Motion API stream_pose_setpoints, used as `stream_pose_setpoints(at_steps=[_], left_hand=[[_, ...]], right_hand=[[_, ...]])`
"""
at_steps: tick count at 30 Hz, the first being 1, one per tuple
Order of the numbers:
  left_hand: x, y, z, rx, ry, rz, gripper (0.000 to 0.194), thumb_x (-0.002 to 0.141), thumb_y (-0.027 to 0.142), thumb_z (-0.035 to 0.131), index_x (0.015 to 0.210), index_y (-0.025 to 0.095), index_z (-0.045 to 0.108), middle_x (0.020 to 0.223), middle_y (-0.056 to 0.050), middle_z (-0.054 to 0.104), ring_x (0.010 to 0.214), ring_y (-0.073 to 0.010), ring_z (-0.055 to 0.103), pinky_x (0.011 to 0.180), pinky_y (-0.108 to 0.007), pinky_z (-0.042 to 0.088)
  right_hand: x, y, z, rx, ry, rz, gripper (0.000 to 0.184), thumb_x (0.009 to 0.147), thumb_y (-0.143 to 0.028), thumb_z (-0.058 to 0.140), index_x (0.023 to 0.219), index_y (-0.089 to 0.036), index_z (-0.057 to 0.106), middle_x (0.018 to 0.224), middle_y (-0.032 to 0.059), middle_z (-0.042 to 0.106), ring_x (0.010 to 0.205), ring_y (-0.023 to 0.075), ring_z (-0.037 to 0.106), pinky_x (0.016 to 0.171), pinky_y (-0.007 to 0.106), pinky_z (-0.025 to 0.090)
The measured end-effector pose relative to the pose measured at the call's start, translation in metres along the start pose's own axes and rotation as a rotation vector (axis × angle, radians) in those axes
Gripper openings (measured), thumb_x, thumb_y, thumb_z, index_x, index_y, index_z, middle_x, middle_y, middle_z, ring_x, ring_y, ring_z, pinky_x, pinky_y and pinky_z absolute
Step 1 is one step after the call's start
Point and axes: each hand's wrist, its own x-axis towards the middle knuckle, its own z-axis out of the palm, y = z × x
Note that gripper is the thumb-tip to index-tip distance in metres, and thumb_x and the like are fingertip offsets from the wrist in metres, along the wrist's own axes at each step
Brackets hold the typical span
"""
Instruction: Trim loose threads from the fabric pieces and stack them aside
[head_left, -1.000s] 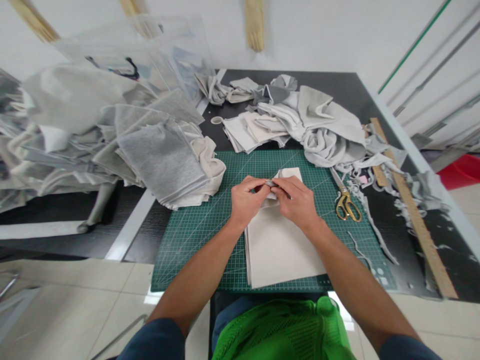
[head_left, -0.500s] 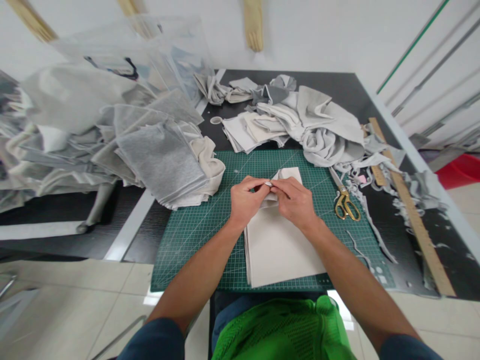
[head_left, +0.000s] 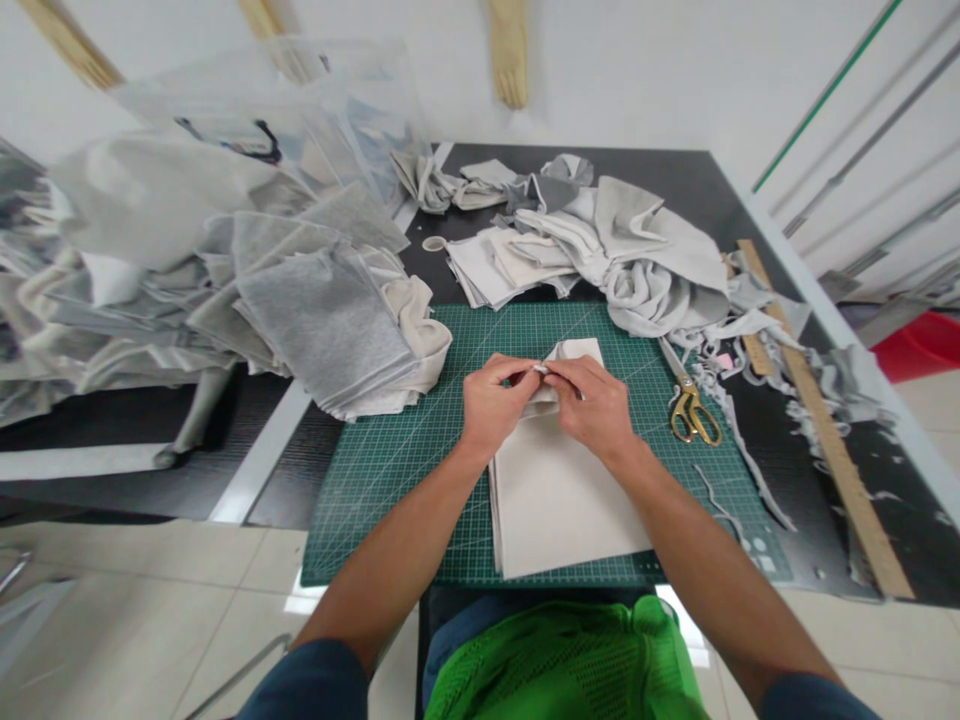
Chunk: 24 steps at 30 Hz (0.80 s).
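Observation:
A stack of cream fabric sheets (head_left: 570, 510) lies on the green cutting mat (head_left: 397, 470) in front of me. Its far end is lifted and folded up between my hands. My left hand (head_left: 495, 400) pinches the raised edge of the fabric from the left. Opposite it, my right hand (head_left: 592, 400) grips the same edge, and the fingertips of both hands nearly meet. A small whitish bit shows between the fingertips; too little of it is visible to tell whether it is a folded corner.
Gold-handled scissors (head_left: 694, 415) lie on the mat's right side. Grey cloth pieces (head_left: 322, 310) are heaped at the left, and a crumpled cloth pile (head_left: 645, 250) sits behind. A wooden ruler (head_left: 832, 440) and fabric scraps line the right edge. A clear plastic box (head_left: 330, 120) stands at the back.
The view has shifted very slightly. Both hands keep their pinch on the fabric edge, with no other clear difference.

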Motion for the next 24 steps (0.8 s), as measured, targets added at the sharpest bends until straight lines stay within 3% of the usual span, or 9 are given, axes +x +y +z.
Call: stream_pose_setpoints(at_steps=[4, 7, 14, 18, 24], left_hand=[[0.001, 0.0, 0.0, 0.025, 0.002, 0.027, 0.012, 0.084, 0.018, 0.073, 0.088, 0.024, 0.082, 0.079, 0.0, 0.076, 0.074, -0.0143, 0.066, 0.074, -0.028, 0.055], [0.0, -0.003, 0.0, 0.051, -0.004, 0.076, 0.011, 0.082, 0.014, 0.072, 0.084, 0.023, 0.078, 0.08, 0.0, 0.074, 0.076, -0.0145, 0.066, 0.077, -0.029, 0.054], [-0.003, -0.01, 0.004, -0.021, -0.022, -0.02, 0.018, 0.078, 0.01, 0.071, 0.09, 0.022, 0.065, 0.086, 0.001, 0.069, 0.076, -0.0135, 0.063, 0.074, -0.028, 0.052], [-0.004, -0.006, 0.005, -0.058, -0.02, -0.04, 0.033, 0.075, 0.004, 0.067, 0.1, 0.024, 0.058, 0.085, 0.003, 0.067, 0.074, -0.012, 0.061, 0.072, -0.026, 0.05], [-0.006, -0.004, 0.005, 0.001, -0.05, -0.001, 0.036, 0.075, 0.002, 0.062, 0.102, 0.025, 0.055, 0.085, 0.003, 0.066, 0.076, -0.0124, 0.059, 0.073, -0.027, 0.049]], right_hand=[[0.001, 0.0, -0.007, 0.006, 0.014, 0.199, 0.017, 0.095, -0.027, 0.062, 0.108, -0.022, 0.071, 0.098, 0.0067, 0.077, 0.084, 0.0204, 0.071, 0.078, 0.034, 0.059], [0.003, 0.001, -0.012, 0.048, -0.05, 0.289, 0.02, 0.09, -0.029, 0.066, 0.108, -0.021, 0.071, 0.099, 0.0057, 0.077, 0.08, 0.0198, 0.07, 0.075, 0.033, 0.057], [0.005, -0.004, -0.016, 0.017, -0.208, 0.244, 0.017, 0.085, -0.024, 0.068, 0.101, -0.02, 0.076, 0.09, 0.0055, 0.078, 0.078, 0.0199, 0.07, 0.075, 0.031, 0.055], [0.007, -0.006, -0.016, -0.019, -0.224, 0.246, 0.017, 0.085, -0.024, 0.068, 0.099, -0.019, 0.077, 0.091, 0.0068, 0.079, 0.078, 0.02, 0.071, 0.073, 0.031, 0.054], [0.007, -0.005, -0.015, -0.045, -0.227, 0.247, 0.014, 0.085, -0.025, 0.068, 0.094, -0.021, 0.077, 0.089, 0.0059, 0.08, 0.077, 0.0212, 0.072, 0.071, 0.032, 0.054]])
